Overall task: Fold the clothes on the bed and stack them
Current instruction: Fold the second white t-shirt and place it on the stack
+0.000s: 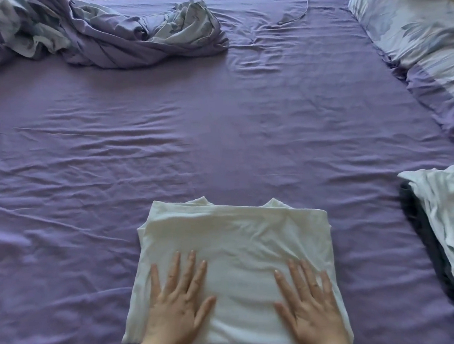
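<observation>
Shirt [243, 234] folded — both hands [177, 307] [310, 310] flat on it.

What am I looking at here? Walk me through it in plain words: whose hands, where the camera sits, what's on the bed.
There is no machine here. A person wears a camera on the head, looking forward and down, so you see their own two hands from above.

The left hand and the right hand lie flat, fingers straight, pressing on a folded white shirt. Nothing is gripped.

The shirt lies on a bed with a purple sheet. At the right edge is a pile of clothes, white on top, something dark beneath. A crumpled blanket lies at the far left, and a pillow at the far right.
</observation>
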`<state>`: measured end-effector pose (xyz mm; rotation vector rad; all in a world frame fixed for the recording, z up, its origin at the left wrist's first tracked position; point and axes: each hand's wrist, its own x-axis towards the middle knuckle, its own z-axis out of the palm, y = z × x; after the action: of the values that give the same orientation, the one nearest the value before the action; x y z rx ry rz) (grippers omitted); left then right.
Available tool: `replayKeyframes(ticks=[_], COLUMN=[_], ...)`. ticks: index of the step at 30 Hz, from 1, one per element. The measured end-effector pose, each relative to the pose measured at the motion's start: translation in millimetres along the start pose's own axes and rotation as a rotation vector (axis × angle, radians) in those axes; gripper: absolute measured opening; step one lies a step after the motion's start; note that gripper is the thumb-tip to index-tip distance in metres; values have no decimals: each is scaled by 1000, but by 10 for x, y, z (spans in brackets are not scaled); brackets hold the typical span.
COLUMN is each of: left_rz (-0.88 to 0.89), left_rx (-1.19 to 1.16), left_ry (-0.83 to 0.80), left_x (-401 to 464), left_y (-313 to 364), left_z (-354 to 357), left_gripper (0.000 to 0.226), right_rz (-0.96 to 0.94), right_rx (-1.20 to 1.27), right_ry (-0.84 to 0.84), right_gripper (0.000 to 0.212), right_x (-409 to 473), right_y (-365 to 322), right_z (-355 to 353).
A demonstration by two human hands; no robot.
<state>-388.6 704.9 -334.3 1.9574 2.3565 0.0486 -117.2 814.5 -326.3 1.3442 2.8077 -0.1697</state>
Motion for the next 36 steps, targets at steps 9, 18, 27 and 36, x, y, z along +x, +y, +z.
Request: replayKeyframes(ticks=[9, 18, 27, 36], left_rz=[334, 134, -515, -552], left_rx=[-185, -485, -771, -1030], left_ry=[-92, -239, -207, 18], left_x=[-17, 119, 380, 118], left_y=[1593, 2138, 2435, 1238], left_z=[-73, -311, -685, -899], left_gripper=[51, 88, 99, 54], right_rz=[377, 755, 730, 445], right_rx=[392, 957, 1294, 1015], right_ry=[33, -65, -275, -157], right_gripper=[64, 76, 17, 56], right_x=[-9, 370, 703, 966], right_y=[456, 412, 211, -765], right_z=[-398, -738, -1074, -1188])
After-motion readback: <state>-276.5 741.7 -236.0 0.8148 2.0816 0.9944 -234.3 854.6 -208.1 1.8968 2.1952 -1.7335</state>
